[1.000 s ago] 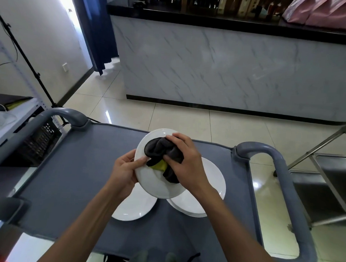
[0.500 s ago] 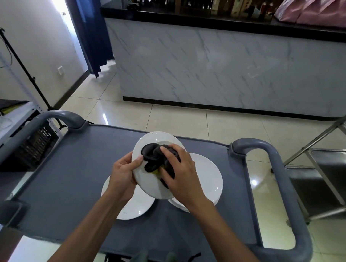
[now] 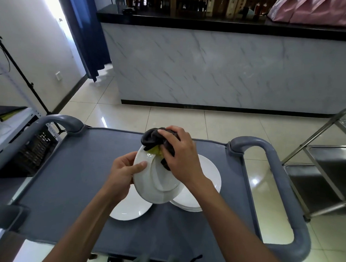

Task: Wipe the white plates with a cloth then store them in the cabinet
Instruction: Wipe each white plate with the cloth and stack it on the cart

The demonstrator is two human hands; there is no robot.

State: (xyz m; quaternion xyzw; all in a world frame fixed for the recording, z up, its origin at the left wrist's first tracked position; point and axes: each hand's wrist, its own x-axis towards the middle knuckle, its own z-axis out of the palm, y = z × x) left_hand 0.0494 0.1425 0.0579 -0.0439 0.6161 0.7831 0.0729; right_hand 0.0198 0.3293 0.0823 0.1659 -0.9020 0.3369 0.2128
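1. Fingers [image 3: 141, 166] of the left hand [image 3: 124, 172] are closed on the left rim of a white plate [image 3: 156, 185], thumb on its upper face, holding it tilted above the cart [image 3: 67, 175].
2. Right hand [image 3: 179, 155] is curled around a dark cloth [image 3: 152, 139] with a yellow patch, pressed to the plate's far edge.
3. Below, a single plate [image 3: 129, 210] lies on the cart at left.
4. A plate stack [image 3: 209, 178] sits at right, partly under the held plate.

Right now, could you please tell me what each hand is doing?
Left hand: closed on the rim of the tilted white plate.
Right hand: closed on the dark cloth, pressing it on that plate.
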